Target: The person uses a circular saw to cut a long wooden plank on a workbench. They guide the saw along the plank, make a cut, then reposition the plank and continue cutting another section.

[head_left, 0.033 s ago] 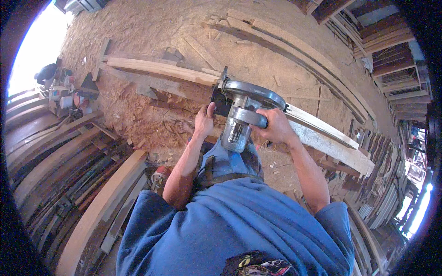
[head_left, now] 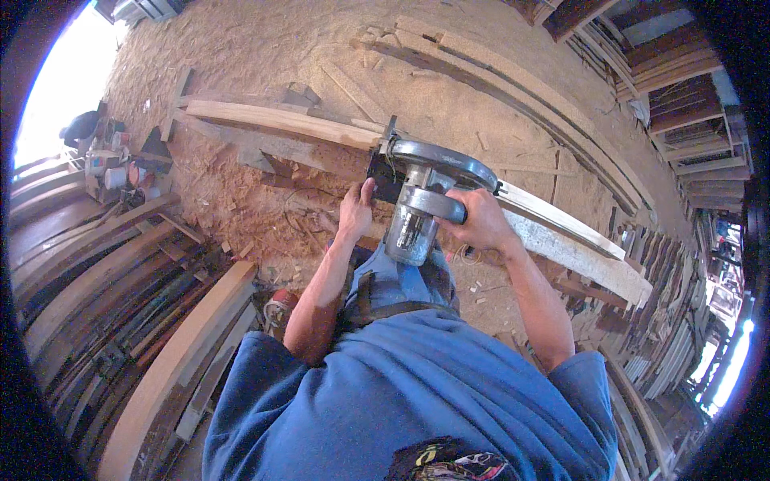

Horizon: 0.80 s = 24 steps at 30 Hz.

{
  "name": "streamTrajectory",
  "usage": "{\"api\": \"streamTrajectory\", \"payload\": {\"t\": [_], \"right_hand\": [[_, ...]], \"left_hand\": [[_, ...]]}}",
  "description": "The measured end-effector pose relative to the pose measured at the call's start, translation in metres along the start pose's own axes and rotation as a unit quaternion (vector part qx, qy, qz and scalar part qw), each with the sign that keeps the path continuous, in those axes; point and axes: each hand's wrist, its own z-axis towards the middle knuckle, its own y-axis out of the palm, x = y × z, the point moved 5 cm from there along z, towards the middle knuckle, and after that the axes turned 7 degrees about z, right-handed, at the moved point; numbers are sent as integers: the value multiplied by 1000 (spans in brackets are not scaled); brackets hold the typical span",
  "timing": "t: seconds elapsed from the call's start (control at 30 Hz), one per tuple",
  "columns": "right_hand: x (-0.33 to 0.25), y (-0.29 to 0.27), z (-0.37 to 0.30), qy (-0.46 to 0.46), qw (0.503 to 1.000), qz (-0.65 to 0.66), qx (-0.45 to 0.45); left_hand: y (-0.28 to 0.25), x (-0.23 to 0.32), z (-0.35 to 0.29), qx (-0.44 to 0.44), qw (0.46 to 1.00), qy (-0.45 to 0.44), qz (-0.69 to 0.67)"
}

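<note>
A metal-bodied circular saw sits across a long pale wooden board. Its rounded blade guard covers part of the board, which comes out again on the right side. My right hand is wrapped around the saw's rear handle. At the left edge of the saw's dark base plate, my left hand is closed with its thumb up, gripping that edge; some of its fingers are hidden. The blade itself is out of sight.
A wide pale plank runs beneath the board on the right. Long beams lie on the sawdust-covered floor beyond. Stacked timber fills the left side, a lumber rack the far right. A paint-stained machine stands at left.
</note>
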Motion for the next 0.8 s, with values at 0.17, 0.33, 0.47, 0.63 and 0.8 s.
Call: {"api": "streamTrajectory", "payload": {"t": [0.17,0.33,0.47,0.63,0.8], "right_hand": [[1,0,0,19,1000,5,-21],[1,-2,5,19,999,8,-30],[0,-2,5,22,999,16,-21],[0,-2,5,18,1000,7,-17],[1,-2,5,14,1000,2,-14]], "left_hand": [[1,-1,-1,43,998,37,-12],[-3,6,2,54,998,38,11],[1,-5,8,52,998,41,19],[12,-29,21,19,1000,-11,-13],[6,-19,15,52,997,38,32]]}}
